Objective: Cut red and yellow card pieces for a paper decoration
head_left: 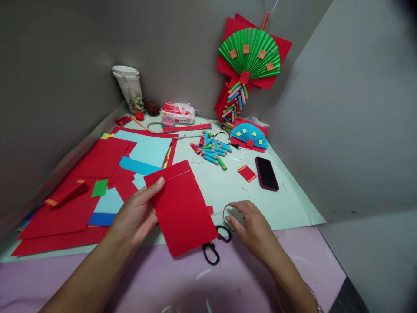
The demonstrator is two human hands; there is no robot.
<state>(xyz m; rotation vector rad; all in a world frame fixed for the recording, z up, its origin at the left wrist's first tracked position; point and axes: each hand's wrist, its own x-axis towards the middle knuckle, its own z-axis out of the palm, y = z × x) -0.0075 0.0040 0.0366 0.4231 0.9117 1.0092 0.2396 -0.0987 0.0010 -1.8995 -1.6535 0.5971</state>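
Note:
My left hand point(137, 217) pinches the left edge of a red paper sheet point(182, 208), thumb on top, and holds it tilted above the table. Black scissors point(215, 245) lie partly under the sheet's lower corner, handles showing. My right hand point(252, 224) rests palm down on a roll of tape point(228, 213), fingers curled over its ring. A small red card with orange ends point(246, 173) lies farther back, beside a dark phone point(266, 173).
Red, blue and green paper sheets point(97, 182) cover the left side. A pile of rolled paper tubes point(212, 150) lies mid-table. A blue paper fan point(249, 134), a green fan decoration point(249, 54), a cup point(130, 87) and a tissue pack point(177, 114) stand at the back by grey walls.

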